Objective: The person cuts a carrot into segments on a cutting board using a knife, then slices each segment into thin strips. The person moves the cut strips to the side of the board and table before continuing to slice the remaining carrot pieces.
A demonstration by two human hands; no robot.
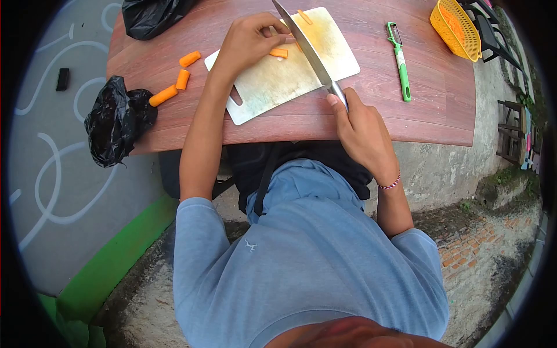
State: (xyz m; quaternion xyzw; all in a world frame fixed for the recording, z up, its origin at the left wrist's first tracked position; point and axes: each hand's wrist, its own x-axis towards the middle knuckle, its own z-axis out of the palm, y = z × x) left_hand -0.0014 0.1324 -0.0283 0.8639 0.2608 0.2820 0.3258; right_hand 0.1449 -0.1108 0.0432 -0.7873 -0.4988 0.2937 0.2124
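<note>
My right hand [365,130] is wrapped round the handle of a long kitchen knife [310,55], whose blade slants up and away across a white cutting board [261,95]. On the board, my left hand [255,43] has its fingers curled together beside the blade, pinching a carrot piece that they mostly hide. A short carrot chunk [278,53] lies just below those fingertips. Past the blade, near the board's far edge, there is a thin carrot strip [304,17]. The board is stained yellowish and has a handle slot at its near left.
Several peeled carrot pieces [183,79] lie left of the board, by a crumpled black plastic bag [119,119] at the table edge. Another black bag [154,17] is at the far left. Rightward are a green peeler [399,61] and a yellow basket [452,37] holding shredded orange bits.
</note>
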